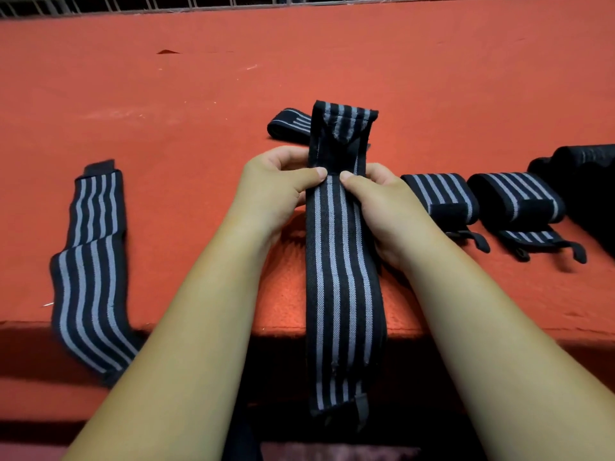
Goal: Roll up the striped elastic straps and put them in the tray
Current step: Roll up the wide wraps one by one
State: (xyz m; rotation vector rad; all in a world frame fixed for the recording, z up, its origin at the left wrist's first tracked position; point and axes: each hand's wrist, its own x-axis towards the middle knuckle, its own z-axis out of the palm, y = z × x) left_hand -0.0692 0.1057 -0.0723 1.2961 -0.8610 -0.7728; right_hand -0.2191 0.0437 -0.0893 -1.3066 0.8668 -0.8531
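Note:
A long black strap with grey stripes [342, 281] hangs over the front edge of the red table [199, 104]. My left hand [276, 184] and my right hand [379, 197] pinch it near its upper end, thumbs meeting on top. The end above my thumbs stands up, folded over. Another unrolled striped strap [90, 261] lies at the left and droops over the table edge. Two rolled straps [442, 197] [519, 201] sit to the right of my hands. No tray is in view.
A further striped strap [289, 126] lies flat behind the one I hold. A dark pile of more straps [585, 181] sits at the far right edge. A metal wire grid [299, 1] runs along the table's far side.

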